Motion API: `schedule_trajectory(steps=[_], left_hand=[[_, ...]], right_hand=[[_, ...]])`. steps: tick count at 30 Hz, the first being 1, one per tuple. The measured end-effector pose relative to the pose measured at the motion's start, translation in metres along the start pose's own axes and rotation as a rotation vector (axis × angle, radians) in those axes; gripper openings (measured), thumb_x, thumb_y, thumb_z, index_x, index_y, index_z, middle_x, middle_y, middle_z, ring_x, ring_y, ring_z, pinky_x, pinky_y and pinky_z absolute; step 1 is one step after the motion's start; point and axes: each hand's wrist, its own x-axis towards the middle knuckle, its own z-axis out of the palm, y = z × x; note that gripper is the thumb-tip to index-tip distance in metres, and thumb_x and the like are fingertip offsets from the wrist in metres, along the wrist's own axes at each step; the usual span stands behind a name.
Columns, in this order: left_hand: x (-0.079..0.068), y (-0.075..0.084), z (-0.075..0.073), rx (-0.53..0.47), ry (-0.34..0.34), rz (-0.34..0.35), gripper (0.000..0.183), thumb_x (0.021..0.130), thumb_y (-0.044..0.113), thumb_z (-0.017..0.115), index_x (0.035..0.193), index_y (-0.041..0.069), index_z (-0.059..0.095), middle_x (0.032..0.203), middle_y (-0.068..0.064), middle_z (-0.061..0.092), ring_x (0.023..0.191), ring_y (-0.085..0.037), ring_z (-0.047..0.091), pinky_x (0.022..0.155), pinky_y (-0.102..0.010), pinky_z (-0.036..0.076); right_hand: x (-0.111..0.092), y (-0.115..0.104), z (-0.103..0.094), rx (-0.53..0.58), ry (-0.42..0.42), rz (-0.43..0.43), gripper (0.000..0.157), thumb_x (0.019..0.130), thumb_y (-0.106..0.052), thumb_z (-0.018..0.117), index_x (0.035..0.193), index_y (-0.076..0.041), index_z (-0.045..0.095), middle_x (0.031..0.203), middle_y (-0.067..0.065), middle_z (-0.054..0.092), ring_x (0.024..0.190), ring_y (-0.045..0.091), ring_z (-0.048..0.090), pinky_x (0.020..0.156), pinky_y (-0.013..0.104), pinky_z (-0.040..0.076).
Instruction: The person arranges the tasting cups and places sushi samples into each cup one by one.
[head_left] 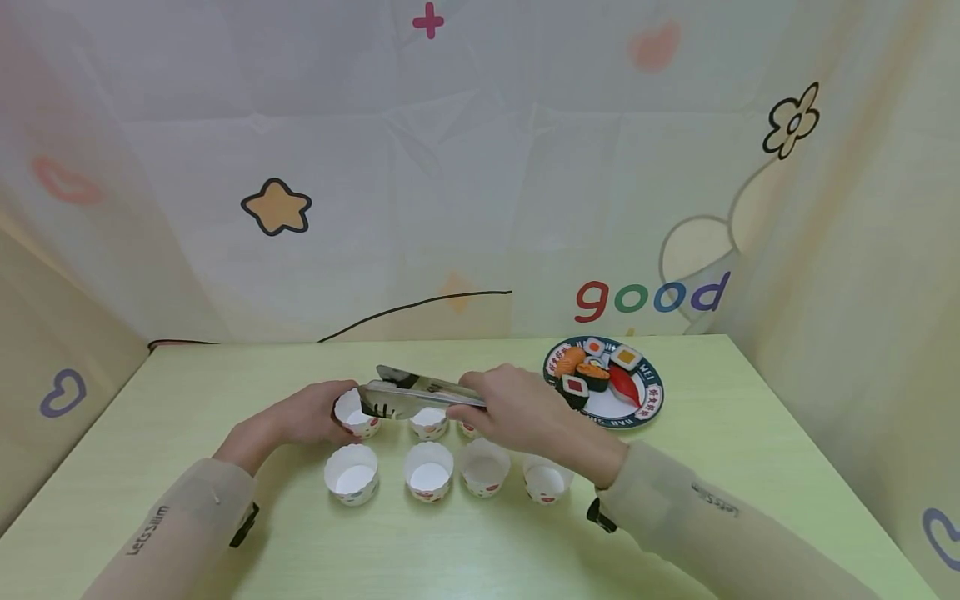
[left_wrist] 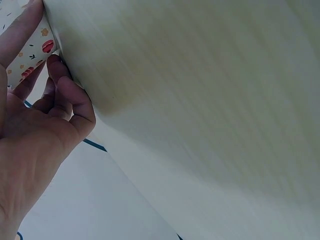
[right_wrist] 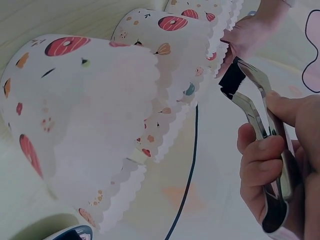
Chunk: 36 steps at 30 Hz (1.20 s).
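Note:
My left hand [head_left: 311, 412] holds a white patterned paper baking cup [head_left: 347, 408] at the back left of the group, fingers and thumb around its side. In the left wrist view, the cup's printed wall [left_wrist: 37, 45] shows between the fingers. My right hand [head_left: 525, 412] grips metal tongs [head_left: 408, 406], whose tips reach over that same cup. Between the tong tips, the right wrist view shows a small black block [right_wrist: 232, 80], like the dark-wrapped sushi pieces on the plate. Whether it touches the cup is unclear.
More paper cups stand in two rows, a front row [head_left: 430, 475] and a back row [head_left: 429, 423] partly hidden by the tongs and right hand. A blue-rimmed plate [head_left: 651, 400] with several toy sushi pieces [head_left: 592, 375] stands at the back right. Behind the table hangs a printed curtain [head_left: 450, 167].

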Motion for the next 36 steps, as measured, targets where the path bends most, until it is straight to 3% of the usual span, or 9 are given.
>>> schedule_trajectory(steps=[10,20,30,36], left_hand=[[-0.001,0.000,0.000,-0.017,0.004,-0.015,0.060,0.077,0.014,0.091,0.126,0.000,0.058,0.111,-0.006,0.064,0.097,-0.022,0.059,0.090,-0.043,0.048],[-0.001,-0.001,0.000,-0.065,-0.001,-0.016,0.055,0.077,0.013,0.091,0.121,0.001,0.059,0.106,-0.006,0.063,0.090,-0.019,0.060,0.082,-0.038,0.051],[0.000,-0.004,0.001,-0.090,0.001,-0.002,0.059,0.077,0.012,0.091,0.126,0.000,0.059,0.112,-0.009,0.066,0.096,-0.023,0.060,0.088,-0.043,0.050],[-0.001,-0.001,0.001,-0.110,-0.002,-0.032,0.061,0.078,0.010,0.091,0.128,-0.001,0.058,0.109,-0.010,0.065,0.092,-0.022,0.061,0.085,-0.042,0.052]], right_hand=[[0.010,-0.010,0.006,-0.025,-0.027,0.013,0.041,0.102,-0.044,0.064,0.123,-0.009,0.069,0.080,-0.006,0.063,0.063,0.010,0.056,0.054,0.026,0.045],[0.018,-0.012,0.014,-0.074,-0.001,0.006,0.043,0.102,-0.044,0.063,0.125,-0.008,0.068,0.094,0.000,0.071,0.074,0.011,0.062,0.064,0.030,0.052],[0.025,-0.016,0.019,-0.093,-0.007,0.017,0.042,0.102,-0.046,0.063,0.120,-0.009,0.069,0.075,-0.007,0.058,0.062,0.010,0.054,0.055,0.027,0.044],[0.027,-0.018,0.022,-0.093,-0.016,0.022,0.033,0.101,-0.045,0.064,0.104,-0.012,0.067,0.070,-0.007,0.055,0.058,0.010,0.051,0.051,0.027,0.040]])
